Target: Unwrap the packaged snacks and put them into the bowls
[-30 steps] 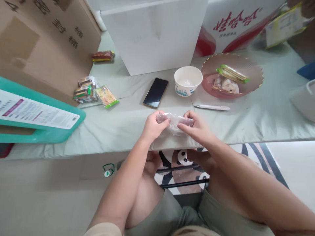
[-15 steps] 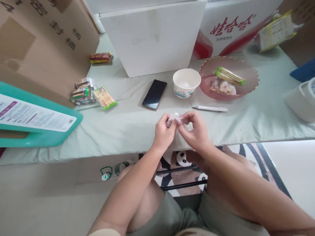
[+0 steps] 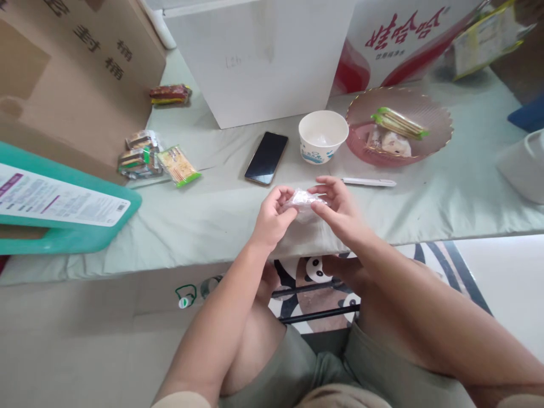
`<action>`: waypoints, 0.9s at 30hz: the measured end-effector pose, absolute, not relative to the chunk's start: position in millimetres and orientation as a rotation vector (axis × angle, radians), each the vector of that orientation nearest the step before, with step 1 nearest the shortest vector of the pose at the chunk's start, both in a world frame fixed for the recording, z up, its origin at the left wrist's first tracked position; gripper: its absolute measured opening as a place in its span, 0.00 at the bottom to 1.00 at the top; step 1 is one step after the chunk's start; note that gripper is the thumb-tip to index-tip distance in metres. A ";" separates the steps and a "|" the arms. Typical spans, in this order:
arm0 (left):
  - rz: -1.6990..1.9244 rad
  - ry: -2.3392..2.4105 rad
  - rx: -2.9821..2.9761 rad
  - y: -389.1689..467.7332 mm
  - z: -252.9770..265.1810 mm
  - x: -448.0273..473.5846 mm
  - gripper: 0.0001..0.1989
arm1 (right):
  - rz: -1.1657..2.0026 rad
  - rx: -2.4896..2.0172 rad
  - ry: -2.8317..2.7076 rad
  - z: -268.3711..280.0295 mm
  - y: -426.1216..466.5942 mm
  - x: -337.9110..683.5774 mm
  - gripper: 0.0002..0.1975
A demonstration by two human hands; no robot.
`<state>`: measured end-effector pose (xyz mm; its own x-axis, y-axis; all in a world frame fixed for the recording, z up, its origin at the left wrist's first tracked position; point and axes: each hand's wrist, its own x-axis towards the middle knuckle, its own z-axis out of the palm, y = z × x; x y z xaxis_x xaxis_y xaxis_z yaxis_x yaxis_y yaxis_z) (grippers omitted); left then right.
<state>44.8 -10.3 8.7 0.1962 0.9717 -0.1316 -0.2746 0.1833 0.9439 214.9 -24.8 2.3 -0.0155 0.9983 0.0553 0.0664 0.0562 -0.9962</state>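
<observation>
Between my hands, above the table's front part, is a crumpled clear plastic wrapper (image 3: 303, 202); whether anything lies inside it I cannot make out. My left hand (image 3: 272, 215) pinches its left side with thumb and fingers. At its right side, the thumb and fingers of my right hand (image 3: 340, 209) close on the plastic, the other fingers loosely curled. A white paper bowl (image 3: 323, 139) stands just beyond, with something clear in its bottom. Close to my right fingertips lies a white pen (image 3: 369, 182). Farther left rests a dark-screened phone (image 3: 267, 158).
A pink scalloped bowl (image 3: 442, 127) holds packaged snacks. Wrapped biscuits (image 3: 178, 165) and other packets lie at left, by a green-framed panel (image 3: 85, 238) and a cardboard box (image 3: 85, 102). White boxes (image 3: 263, 68) line the back. A white container (image 3: 525, 170) stands at right.
My hands have moved slightly apart, and my right fingers have loosened and spread. The plastic between them shows wider and more opened out. The view has shifted a little.
</observation>
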 end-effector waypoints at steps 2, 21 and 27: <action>1.055 0.861 0.866 -9.3 12.2 40.5 0.16 | 1.287 -1.176 -1.199 4.1 -23.4 215.0 0.22; 1.007 1.062 1.409 -3.1 3.5 31.8 0.08 | 1.525 -1.200 -1.296 4.3 -26.4 213.4 0.23; 1.025 1.055 1.080 -1.1 2.7 29.1 0.09 | 1.495 -1.133 -1.290 0.5 -24.1 214.3 0.23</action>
<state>29.1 -1.1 2.7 0.1873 0.9717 -0.1436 -0.1155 0.1670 0.9792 214.3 -24.1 0.5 -0.2400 0.9648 -0.1076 -0.0351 -0.1193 -0.9922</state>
